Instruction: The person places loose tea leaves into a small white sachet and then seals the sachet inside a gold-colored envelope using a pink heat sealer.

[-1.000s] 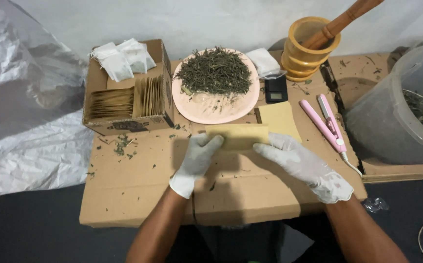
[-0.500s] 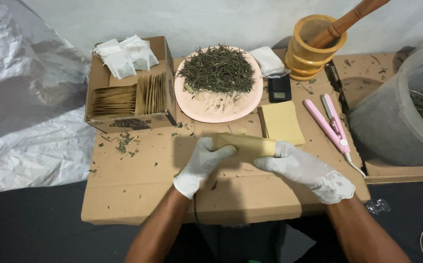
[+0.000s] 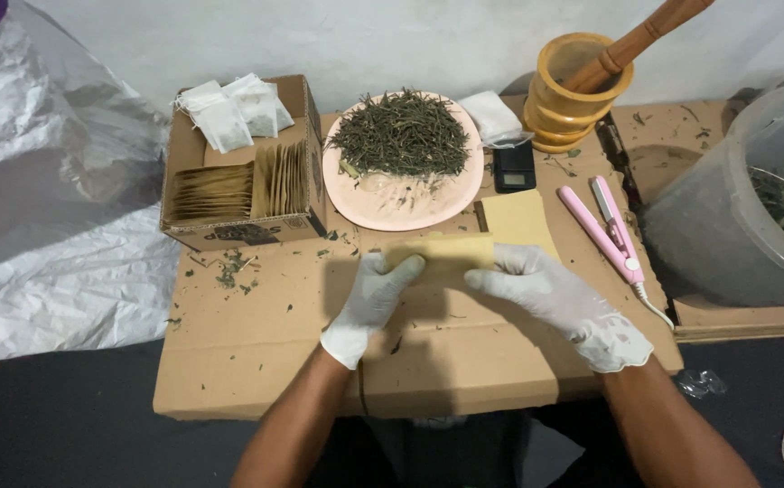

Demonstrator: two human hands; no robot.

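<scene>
- Left hand [image 3: 369,303] and right hand [image 3: 555,303], both in white gloves, pinch the 2 ends of a tan paper envelope [image 3: 443,256] just above the flattened cardboard sheet [image 3: 256,352]
- Just beyond the envelope lies a stack of yellow envelopes [image 3: 518,220], with a pink flat iron [image 3: 604,228] to its right
- Farther back: a pink plate [image 3: 401,203] of dried herbs, an open cardboard box [image 3: 238,176], a small black scale [image 3: 512,166], a wooden mortar [image 3: 573,90]

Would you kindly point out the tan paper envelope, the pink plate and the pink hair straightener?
tan paper envelope [image 3: 449,254], head view, on its bare middle between the hands.
pink plate [image 3: 392,206], head view, bare front part.
pink hair straightener [image 3: 602,231], head view, mid-arm.
</scene>
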